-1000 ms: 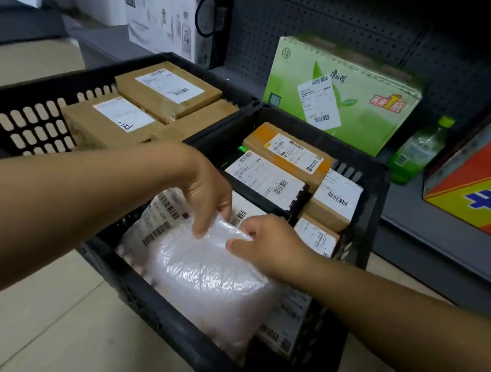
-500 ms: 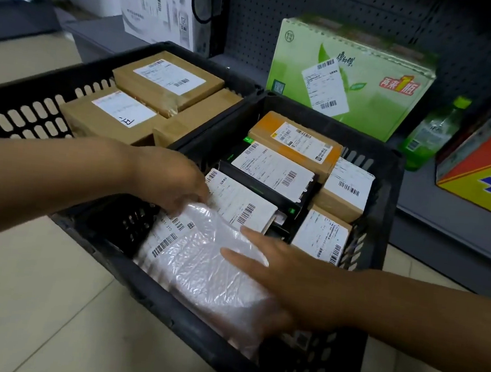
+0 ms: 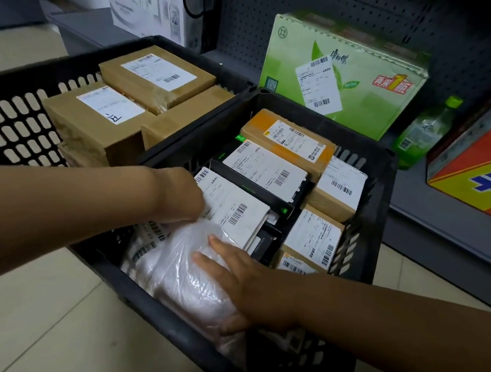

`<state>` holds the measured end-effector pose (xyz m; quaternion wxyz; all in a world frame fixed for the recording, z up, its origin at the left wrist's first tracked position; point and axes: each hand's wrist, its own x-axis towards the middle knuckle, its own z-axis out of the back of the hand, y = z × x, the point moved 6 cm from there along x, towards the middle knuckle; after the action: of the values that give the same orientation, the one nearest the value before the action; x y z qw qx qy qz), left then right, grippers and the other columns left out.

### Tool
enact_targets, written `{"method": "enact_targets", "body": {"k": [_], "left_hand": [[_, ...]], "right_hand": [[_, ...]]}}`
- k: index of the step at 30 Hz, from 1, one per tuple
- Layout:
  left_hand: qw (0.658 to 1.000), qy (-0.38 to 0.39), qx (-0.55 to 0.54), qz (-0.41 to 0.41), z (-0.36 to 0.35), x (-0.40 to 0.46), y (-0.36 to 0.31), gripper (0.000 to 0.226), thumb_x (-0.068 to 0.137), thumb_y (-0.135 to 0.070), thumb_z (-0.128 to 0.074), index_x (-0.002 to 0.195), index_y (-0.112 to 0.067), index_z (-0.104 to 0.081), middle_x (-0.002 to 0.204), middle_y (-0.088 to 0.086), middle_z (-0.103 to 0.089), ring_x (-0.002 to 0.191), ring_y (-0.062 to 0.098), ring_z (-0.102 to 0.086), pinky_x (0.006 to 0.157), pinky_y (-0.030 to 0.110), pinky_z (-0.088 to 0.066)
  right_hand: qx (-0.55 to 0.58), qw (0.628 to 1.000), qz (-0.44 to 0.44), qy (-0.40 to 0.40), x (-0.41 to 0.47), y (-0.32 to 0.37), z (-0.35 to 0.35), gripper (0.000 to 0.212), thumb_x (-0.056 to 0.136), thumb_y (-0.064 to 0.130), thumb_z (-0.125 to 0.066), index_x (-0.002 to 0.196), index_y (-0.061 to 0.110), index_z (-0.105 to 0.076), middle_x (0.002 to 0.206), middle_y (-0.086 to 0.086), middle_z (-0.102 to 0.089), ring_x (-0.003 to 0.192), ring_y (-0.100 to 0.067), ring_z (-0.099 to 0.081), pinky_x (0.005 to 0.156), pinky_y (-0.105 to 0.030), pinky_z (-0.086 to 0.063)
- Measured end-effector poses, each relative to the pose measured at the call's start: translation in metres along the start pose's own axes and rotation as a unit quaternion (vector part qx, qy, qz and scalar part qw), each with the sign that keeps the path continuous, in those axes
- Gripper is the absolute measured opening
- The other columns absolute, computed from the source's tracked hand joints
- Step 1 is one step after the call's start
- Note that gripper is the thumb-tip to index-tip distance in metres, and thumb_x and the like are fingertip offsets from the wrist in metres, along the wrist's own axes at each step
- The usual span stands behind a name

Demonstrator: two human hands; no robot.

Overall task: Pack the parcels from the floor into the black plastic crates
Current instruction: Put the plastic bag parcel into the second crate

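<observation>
Under the straight, spread fingers (image 3: 217,244) of the right hand (image 3: 254,288) lay a white plastic-wrapped parcel (image 3: 187,282), pressed down into the near end of the right-hand black crate (image 3: 380,217); the thumb lay along the parcel's near side, close to the crate's front wall. At the parcel's far left end was the left hand (image 3: 177,195), its fingers bent down between the wrapped parcel and a white-labelled parcel (image 3: 233,207) just beyond them; the fingertips were hidden, so I could not tell whether they gripped anything or only pushed. Beyond that, further from both hands, the same crate held a black box with a white label (image 3: 265,169), an orange-taped carton (image 3: 290,140) at the far end, and small brown cartons (image 3: 338,191) along the right wall, all packed closely. To the left of the left forearm stood a second black crate (image 3: 10,121), touching the first, with three brown cardboard parcels (image 3: 155,78) in it. Both crates sat on a pale tiled floor (image 3: 31,315). Behind them, well away from the hands, a low grey shelf (image 3: 428,233) carried a green carton (image 3: 345,75), a green bottle (image 3: 423,134), a red and yellow box (image 3: 486,167) and a white box (image 3: 154,0).
</observation>
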<state>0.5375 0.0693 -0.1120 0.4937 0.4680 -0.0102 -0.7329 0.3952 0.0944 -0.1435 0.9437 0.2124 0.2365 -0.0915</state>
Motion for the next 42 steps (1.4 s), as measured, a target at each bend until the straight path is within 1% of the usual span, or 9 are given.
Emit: {"method": "enact_targets", "body": {"k": [7, 12, 15, 18, 22, 25, 30, 36, 42], "left_hand": [[0.986, -0.055, -0.156, 0.015, 0.001, -0.008, 0.018, 0.032, 0.084, -0.032, -0.061, 0.116, -0.03, -0.056, 0.112, -0.005, -0.06, 0.104, 0.017, -0.056, 0.084, 0.029, -0.047], [0.886, -0.097, -0.441, -0.102, 0.0, -0.016, 0.005, 0.067, 0.076, -0.031, -0.071, 0.135, -0.039, -0.041, 0.13, -0.013, -0.045, 0.122, 0.005, -0.041, 0.104, 0.03, -0.038], [0.906, -0.06, -0.402, -0.115, -0.017, -0.008, -0.011, 0.075, 0.072, -0.054, -0.067, 0.139, -0.04, -0.037, 0.134, -0.016, -0.044, 0.123, 0.006, -0.041, 0.107, 0.033, -0.035], [0.898, -0.043, -0.42, -0.126, -0.029, -0.002, -0.009, 0.077, 0.063, -0.074, -0.053, 0.135, -0.05, -0.038, 0.136, -0.024, -0.047, 0.123, 0.0, -0.045, 0.107, 0.031, -0.036], [0.913, -0.071, -0.39, -0.093, -0.031, 0.01, -0.012, 0.062, 0.082, -0.055, -0.055, 0.139, -0.041, -0.035, 0.138, -0.014, -0.045, 0.126, 0.01, -0.044, 0.107, 0.036, -0.035], [0.919, -0.148, -0.365, -0.032, -0.02, 0.018, -0.013, 0.062, 0.084, -0.04, -0.062, 0.138, -0.029, -0.033, 0.13, -0.01, -0.041, 0.121, 0.014, -0.045, 0.101, 0.031, -0.038], [0.927, -0.303, -0.222, 0.011, -0.011, 0.007, -0.009, 0.069, 0.085, -0.053, -0.055, 0.14, -0.022, -0.029, 0.135, -0.002, -0.038, 0.125, 0.015, -0.037, 0.103, 0.028, -0.028], [0.944, -0.164, -0.283, -0.048, -0.026, 0.018, -0.015, 0.097, 0.077, -0.076, -0.034, 0.144, -0.035, 0.022, 0.154, -0.006, 0.025, 0.14, 0.014, 0.026, 0.112, 0.045, 0.017], [0.937, -0.118, -0.325, -0.05, -0.037, 0.032, -0.02, 0.11, 0.054, -0.092, -0.026, 0.128, -0.043, 0.038, 0.146, -0.003, 0.042, 0.133, 0.018, 0.041, 0.105, 0.052, 0.024]], "right_hand": [[-0.014, 0.999, 0.007, -0.046, -0.013, -0.012, 0.03, 0.108, 0.077, 0.049, -0.071, 0.149, 0.036, 0.009, 0.159, 0.001, 0.008, 0.146, -0.019, -0.004, 0.116, -0.037, -0.017], [0.12, 0.991, -0.063, -0.021, -0.011, -0.021, 0.026, 0.105, 0.082, 0.052, -0.064, 0.15, 0.023, 0.011, 0.159, 0.006, 0.007, 0.145, -0.012, 0.004, 0.118, -0.03, -0.007], [0.122, 0.99, -0.077, 0.003, -0.004, -0.014, 0.014, 0.099, 0.085, 0.052, -0.06, 0.15, 0.021, 0.009, 0.16, 0.002, 0.005, 0.145, -0.019, 0.009, 0.119, -0.038, -0.005], [0.15, 0.988, -0.043, 0.014, -0.008, -0.004, 0.019, 0.073, 0.096, 0.029, -0.052, 0.15, 0.007, -0.007, 0.157, -0.01, -0.014, 0.144, -0.023, -0.012, 0.111, -0.021, -0.012], [0.2, 0.98, -0.02, 0.012, -0.013, -0.007, 0.027, 0.064, 0.093, -0.005, -0.043, 0.148, 0.0, -0.01, 0.153, -0.015, -0.021, 0.137, -0.01, -0.022, 0.101, 0.001, -0.018], [0.09, 0.994, -0.043, -0.044, -0.008, -0.024, 0.03, 0.068, 0.091, 0.009, -0.054, 0.149, 0.016, -0.018, 0.146, -0.008, -0.036, 0.128, -0.02, -0.041, 0.104, -0.028, -0.036], [0.011, 0.981, -0.115, -0.158, -0.024, -0.052, 0.071, 0.055, 0.076, 0.035, -0.074, 0.124, 0.032, -0.047, 0.113, 0.012, -0.053, 0.096, -0.009, -0.054, 0.079, -0.03, -0.048], [0.054, 0.988, -0.132, -0.057, -0.02, -0.061, 0.054, 0.032, 0.073, 0.022, -0.079, 0.08, 0.023, -0.047, 0.08, 0.009, -0.052, 0.068, -0.006, -0.046, 0.055, -0.025, -0.035], [-0.057, 0.99, -0.112, -0.058, 0.003, -0.064, 0.039, 0.05, 0.077, 0.029, -0.075, 0.065, 0.027, -0.026, 0.085, 0.001, -0.047, 0.081, -0.015, -0.042, 0.052, -0.018, -0.024]]}}
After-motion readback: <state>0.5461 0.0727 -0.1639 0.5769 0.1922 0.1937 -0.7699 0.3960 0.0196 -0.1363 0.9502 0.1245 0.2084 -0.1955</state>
